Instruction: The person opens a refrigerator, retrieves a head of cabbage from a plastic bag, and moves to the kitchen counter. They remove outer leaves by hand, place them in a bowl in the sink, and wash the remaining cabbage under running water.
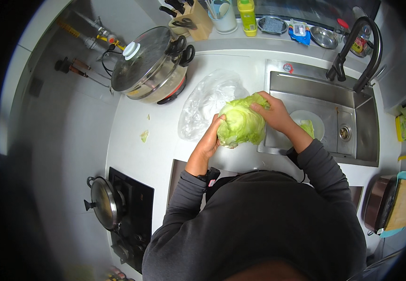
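A head of lettuce [241, 121] is between my two hands over the counter's front edge. My left hand [211, 138] cups its left side, the thumb on top and the other fingers mostly hidden beneath. At its upper right, my right hand [273, 110] grips the loose outer leaves, thumb over them. Behind the lettuce, a crumpled clear plastic bag [203, 102] lies on the white counter [160, 119]. A white bowl [317, 121] stands in the steel sink with a lettuce leaf [307, 127] in it, partly behind my right forearm. Small leaf scraps [144, 136] lie on the counter to the left.
A large lidded steamer pot [150, 70] stands at the back left. Nearer on the left, a lidded pan [104, 203] sits on the black hob [143, 207]. The steel sink [364, 140] with its black faucet [377, 45] is at right. A knife block [197, 21] and bottles line the back ledge.
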Demonstrator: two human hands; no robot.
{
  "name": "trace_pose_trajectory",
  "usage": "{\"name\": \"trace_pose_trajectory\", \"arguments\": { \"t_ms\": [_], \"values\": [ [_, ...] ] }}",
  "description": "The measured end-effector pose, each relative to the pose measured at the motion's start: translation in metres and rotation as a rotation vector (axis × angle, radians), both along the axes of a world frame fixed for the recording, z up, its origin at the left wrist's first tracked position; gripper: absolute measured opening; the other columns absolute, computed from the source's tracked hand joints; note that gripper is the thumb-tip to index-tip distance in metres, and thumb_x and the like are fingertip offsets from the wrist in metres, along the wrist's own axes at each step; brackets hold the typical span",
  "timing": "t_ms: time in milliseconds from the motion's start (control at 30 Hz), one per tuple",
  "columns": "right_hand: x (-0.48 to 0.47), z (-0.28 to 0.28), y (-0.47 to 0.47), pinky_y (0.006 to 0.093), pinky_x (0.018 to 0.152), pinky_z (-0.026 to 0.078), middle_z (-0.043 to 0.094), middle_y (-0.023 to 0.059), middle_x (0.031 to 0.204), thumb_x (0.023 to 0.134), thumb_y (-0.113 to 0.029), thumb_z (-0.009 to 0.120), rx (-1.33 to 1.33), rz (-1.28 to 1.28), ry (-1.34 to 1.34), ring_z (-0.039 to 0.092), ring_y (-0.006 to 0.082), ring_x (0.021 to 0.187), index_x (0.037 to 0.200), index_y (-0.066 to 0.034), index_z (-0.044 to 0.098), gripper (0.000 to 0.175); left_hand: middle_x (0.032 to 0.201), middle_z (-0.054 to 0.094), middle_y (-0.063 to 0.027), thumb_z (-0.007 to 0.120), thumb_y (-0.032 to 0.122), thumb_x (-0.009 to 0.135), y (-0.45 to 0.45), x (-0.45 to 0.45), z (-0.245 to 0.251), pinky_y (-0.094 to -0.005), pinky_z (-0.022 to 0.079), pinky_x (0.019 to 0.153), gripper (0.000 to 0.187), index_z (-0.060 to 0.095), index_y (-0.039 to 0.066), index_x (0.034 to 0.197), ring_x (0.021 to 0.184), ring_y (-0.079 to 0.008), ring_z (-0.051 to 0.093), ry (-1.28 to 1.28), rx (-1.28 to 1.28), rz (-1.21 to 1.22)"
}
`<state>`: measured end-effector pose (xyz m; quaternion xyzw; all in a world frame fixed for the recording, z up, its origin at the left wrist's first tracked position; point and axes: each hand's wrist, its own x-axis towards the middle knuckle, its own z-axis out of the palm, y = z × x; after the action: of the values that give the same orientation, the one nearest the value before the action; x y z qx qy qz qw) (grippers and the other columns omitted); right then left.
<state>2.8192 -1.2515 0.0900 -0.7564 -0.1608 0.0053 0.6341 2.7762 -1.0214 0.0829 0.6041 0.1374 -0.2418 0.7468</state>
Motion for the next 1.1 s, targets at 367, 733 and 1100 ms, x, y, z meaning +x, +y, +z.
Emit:
{"name": "trace_pose_trajectory", "arguments": {
  "t_ms": [367, 733, 1100],
  "values": [
    [0.005, -0.017, 0.000, 0.0332, 0.065, 0.048, 0.063, 0.0137, 0.077, 0.091, -0.014, 0.063, -0.122, -0.181, -0.169, 0.062, 0.0223, 0.068, 0.101, -0.0032, 0.058, 0.016, 0.129, 0.049, -0.0150, 0.049, 0.052, 0.094, 0.000, 0.015, -0.004, -0.0306, 0.060, 0.068, 0.071, 0.026, 0.009, 0.145, 0.106, -0.0202, 0.062, 0.085, -0.064, -0.113],
    [0.013, -0.020, -0.008, 0.0307, 0.072, 0.050, 0.066, 0.0041, 0.091, 0.093, -0.023, 0.064, 0.147, -0.026, 0.073, 0.060, 0.0126, 0.079, 0.109, -0.0050, 0.061, 0.024, 0.122, 0.051, -0.0071, 0.052, 0.045, 0.093, -0.004, 0.019, -0.001, -0.0278, 0.046, 0.082, 0.054, 0.038, 0.015, 0.136, 0.109, -0.0158, 0.051, -0.063, 0.065, -0.156],
    [0.013, -0.013, -0.025, 0.0262, 0.069, 0.049, 0.062, -0.0022, 0.090, 0.094, -0.028, 0.062, 0.228, 0.172, 0.458, 0.057, 0.0078, 0.081, 0.111, -0.0076, 0.060, 0.026, 0.132, 0.049, -0.0133, 0.073, 0.030, 0.078, 0.001, 0.018, 0.001, -0.0349, 0.037, 0.102, 0.076, 0.031, 0.014, 0.140, 0.121, -0.0240, 0.046, -0.347, -0.031, -0.243]
  ]
}}
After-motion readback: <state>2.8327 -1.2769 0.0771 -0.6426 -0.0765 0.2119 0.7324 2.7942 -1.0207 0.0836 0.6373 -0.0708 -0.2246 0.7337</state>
